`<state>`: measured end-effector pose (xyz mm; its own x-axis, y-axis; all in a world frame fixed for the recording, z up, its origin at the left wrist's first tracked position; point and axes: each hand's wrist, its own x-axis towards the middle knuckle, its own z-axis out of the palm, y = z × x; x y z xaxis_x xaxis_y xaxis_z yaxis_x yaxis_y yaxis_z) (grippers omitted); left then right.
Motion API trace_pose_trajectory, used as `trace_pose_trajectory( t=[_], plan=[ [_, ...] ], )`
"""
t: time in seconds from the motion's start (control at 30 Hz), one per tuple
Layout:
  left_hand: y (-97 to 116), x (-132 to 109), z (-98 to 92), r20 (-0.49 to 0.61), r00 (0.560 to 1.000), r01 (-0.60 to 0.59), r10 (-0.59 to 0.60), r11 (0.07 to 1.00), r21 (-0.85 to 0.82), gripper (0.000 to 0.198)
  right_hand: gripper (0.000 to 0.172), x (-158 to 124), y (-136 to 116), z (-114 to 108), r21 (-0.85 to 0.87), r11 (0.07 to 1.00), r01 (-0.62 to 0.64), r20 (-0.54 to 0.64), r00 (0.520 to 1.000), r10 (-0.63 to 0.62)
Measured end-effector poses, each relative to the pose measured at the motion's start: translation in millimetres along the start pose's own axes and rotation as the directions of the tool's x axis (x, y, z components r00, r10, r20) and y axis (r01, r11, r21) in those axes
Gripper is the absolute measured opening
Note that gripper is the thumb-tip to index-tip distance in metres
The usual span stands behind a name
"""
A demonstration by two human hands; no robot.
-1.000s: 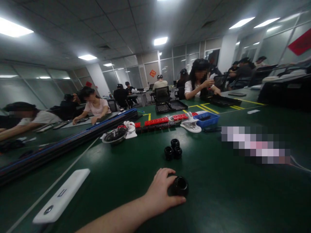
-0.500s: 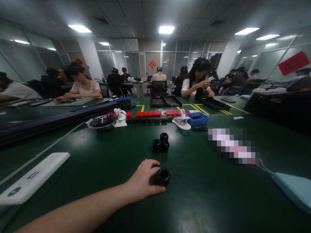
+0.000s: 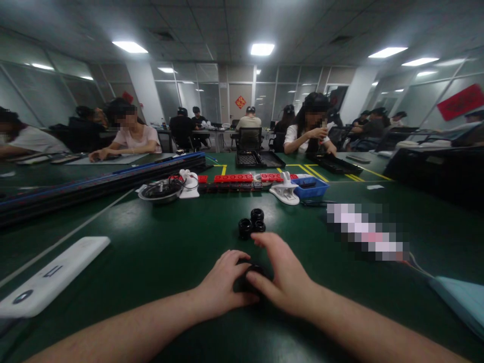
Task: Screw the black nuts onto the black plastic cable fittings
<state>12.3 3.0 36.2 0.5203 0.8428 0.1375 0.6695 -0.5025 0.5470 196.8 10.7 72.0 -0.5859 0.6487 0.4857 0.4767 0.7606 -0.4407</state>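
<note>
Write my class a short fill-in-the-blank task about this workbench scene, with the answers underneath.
The round piece between the left hand and the right hand is coloured ____.
Beyond it stand ____ similar pieces, grouped together.
The small bin just right of the white clamp is coloured ____.

Answers: black; three; blue.

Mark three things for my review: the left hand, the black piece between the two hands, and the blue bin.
Left hand [image 3: 220,283]: head view, on the back of the hand.
Black piece [image 3: 244,285]: head view, on a visible patch of its side.
Blue bin [image 3: 313,192]: head view, on its near wall.
</note>
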Motion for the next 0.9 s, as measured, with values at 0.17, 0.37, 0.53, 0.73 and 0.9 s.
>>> trace_pose_trajectory(
  t=[0.17, 0.37, 0.53, 0.73, 0.9],
  plan=[
    [2.5, 2.3, -1.0, 0.023, 1.0, -0.011, 0.011, 1.0, 0.004, 0.045, 0.059, -9.3, 9.0, 19.3, 0.013, 0.994, -0.106, 0.134, 0.986, 0.103],
    [4.9, 2.3, -3.4, 0.032, 0.998, 0.053, -0.053, 0.998, -0.02, 0.053, 0.046, -10.4, 11.2, 11.9, 0.239, 0.97, 0.046, 0.153, 0.985, -0.085],
    [3.7, 2.2, -3.3, 0.026, 0.999, 0.031, -0.03, 0.999, -0.036, 0.051, 0.064, -13.8, 12.6, 15.7, 0.227, 0.966, 0.126, 0.089, 0.985, -0.15],
    [6.3, 2.5, -3.7, 0.048, 0.997, 0.059, -0.058, 0.998, -0.013, 0.05, 0.04, -13.8, 13.4, 16.3, 0.226, 0.972, 0.066, 0.112, 0.989, -0.093],
    [5.4, 2.4, -3.5, 0.03, 0.999, 0.022, -0.022, 1.0, -0.01, 0.047, 0.061, -15.8, 13.2, 14.5, 0.197, 0.971, 0.136, 0.081, 0.985, -0.155]
  ],
)
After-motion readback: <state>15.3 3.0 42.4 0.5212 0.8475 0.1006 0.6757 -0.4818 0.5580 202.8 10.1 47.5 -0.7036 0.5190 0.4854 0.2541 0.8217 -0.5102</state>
